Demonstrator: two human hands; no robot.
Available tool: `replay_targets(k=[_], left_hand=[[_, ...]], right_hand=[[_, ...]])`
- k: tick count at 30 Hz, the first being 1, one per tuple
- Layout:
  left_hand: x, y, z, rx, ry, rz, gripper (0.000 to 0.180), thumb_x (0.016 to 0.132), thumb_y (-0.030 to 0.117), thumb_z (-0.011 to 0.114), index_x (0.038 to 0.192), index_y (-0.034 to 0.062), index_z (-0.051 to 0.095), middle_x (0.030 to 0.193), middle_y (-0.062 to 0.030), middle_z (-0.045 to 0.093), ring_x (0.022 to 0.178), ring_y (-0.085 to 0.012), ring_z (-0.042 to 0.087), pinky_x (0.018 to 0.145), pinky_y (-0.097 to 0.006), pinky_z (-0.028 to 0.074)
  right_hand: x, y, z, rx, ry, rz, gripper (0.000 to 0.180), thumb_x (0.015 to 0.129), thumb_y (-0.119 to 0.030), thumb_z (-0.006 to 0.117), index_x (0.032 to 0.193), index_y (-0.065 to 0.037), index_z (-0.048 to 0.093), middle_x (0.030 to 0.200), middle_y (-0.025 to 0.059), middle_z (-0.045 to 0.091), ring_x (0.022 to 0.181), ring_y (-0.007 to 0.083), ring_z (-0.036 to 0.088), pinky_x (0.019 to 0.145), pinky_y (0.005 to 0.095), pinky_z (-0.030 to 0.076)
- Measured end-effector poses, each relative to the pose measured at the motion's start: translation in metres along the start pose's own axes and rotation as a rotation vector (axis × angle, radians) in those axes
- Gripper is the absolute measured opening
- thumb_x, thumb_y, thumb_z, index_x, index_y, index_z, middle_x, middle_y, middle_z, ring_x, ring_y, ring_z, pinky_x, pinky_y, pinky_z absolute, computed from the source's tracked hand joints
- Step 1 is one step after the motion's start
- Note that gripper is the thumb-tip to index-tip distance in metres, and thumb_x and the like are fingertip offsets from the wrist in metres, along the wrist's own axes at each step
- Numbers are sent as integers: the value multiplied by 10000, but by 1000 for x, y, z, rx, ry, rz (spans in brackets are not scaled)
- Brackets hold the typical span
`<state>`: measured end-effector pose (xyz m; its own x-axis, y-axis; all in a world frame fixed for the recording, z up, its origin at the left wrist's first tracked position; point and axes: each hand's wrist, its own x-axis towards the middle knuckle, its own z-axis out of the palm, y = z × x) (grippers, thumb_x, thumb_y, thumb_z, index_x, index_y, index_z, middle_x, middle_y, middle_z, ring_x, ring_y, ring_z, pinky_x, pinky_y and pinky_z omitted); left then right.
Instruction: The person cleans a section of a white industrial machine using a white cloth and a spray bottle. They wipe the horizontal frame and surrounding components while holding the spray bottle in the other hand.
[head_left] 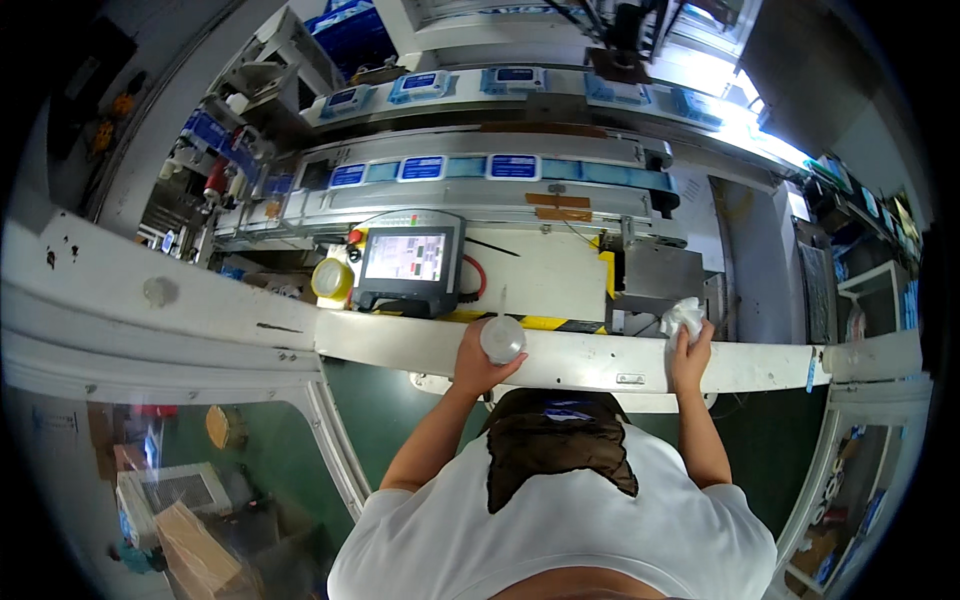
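Note:
My left hand is shut on a small clear plastic bottle, held with its top toward the camera just over a white machine rail. My right hand grips a crumpled white cloth and presses it against the upper edge of the same rail, to the right. Both forearms reach forward from my white shirt at the bottom of the view.
Behind the rail stands a dark-framed touch-screen panel with a yellow tape roll to its left and a grey metal box to its right. Farther back runs a conveyor with blue-and-white packs. A cardboard box lies low at left.

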<state>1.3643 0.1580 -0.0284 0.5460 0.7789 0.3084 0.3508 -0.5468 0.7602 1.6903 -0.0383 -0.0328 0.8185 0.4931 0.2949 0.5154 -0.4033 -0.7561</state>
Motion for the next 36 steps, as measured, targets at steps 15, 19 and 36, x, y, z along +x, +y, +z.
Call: replay_targets(k=[15,19,36], left_hand=[[3,9,-5,-48,4,-12,678,618,297,824,1147,42,487,1077,-162,543,999,-338,537,868,-418,443],[5,9,-6,-4,14,16,683,616,326,829,1128,22,494,1051,-168,542,983,-334,564,837,-404,460],[3,5,-4,-26,10,9,709,616,323,822,1153,27,465,1084,-183,541,999,-361,540,862,-429,446]], right_hand=[[-1,8,1,36,-30,21,339,896,-150,527,1170,29,437,989,249,586,904,338,595,806,361,449],[0,17,2,36,-40,8,335,897,-144,529,1167,31,437,996,252,588,895,337,598,796,361,454],[0,21,4,107,-40,-4,308,909,-130,522,1162,23,438,977,228,594,896,275,605,777,336,468]])
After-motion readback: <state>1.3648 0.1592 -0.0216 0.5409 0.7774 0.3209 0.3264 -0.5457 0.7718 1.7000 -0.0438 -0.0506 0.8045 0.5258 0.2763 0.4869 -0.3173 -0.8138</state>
